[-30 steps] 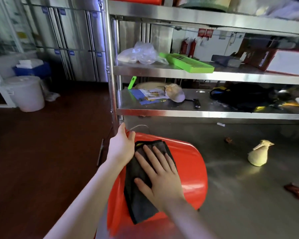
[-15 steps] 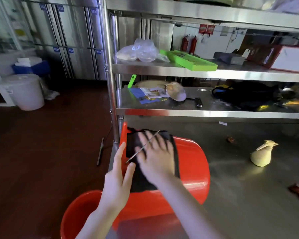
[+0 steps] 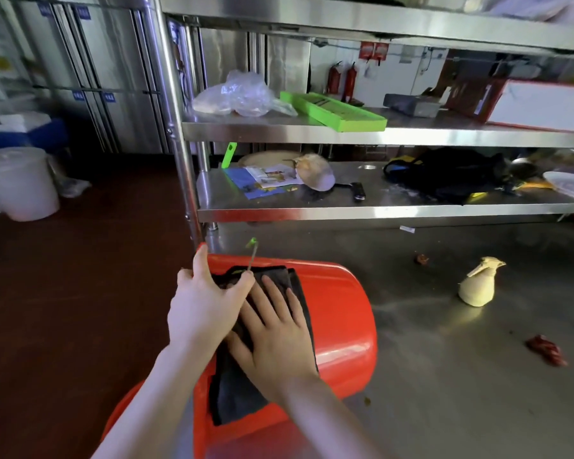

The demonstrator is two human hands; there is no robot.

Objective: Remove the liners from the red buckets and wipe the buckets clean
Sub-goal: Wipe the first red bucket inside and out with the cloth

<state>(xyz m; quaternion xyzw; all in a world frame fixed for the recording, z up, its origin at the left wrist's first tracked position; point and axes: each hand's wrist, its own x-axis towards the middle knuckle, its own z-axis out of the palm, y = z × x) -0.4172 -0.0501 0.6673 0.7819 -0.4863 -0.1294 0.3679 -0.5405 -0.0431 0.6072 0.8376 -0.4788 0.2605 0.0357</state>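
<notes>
A red bucket (image 3: pixel 338 326) lies on its side on the steel table (image 3: pixel 444 376), its open end toward the table's left edge. My left hand (image 3: pixel 203 306) grips the bucket's rim at the top, thumb on the upper side next to the thin wire handle (image 3: pixel 252 256), which sticks up. A dark cloth (image 3: pixel 236 399) is spread over the bucket's wall. My right hand (image 3: pixel 275 336) presses flat on it, fingers straight and spread. Part of a second red bucket (image 3: pixel 123 415) shows below my left forearm.
A pale yellow spray bottle (image 3: pixel 478 286) and red scraps (image 3: pixel 547 351) lie on the table to the right. Steel shelves (image 3: pixel 378 212) with clutter overhang the far side. A shelf post (image 3: pixel 186 180) stands just beyond my left hand. A white tub (image 3: pixel 17 183) sits on the floor, left.
My left hand moved up from the lower rim to the top of the rim. My right hand slid the cloth back toward me along the bucket. The wire handle now points up.
</notes>
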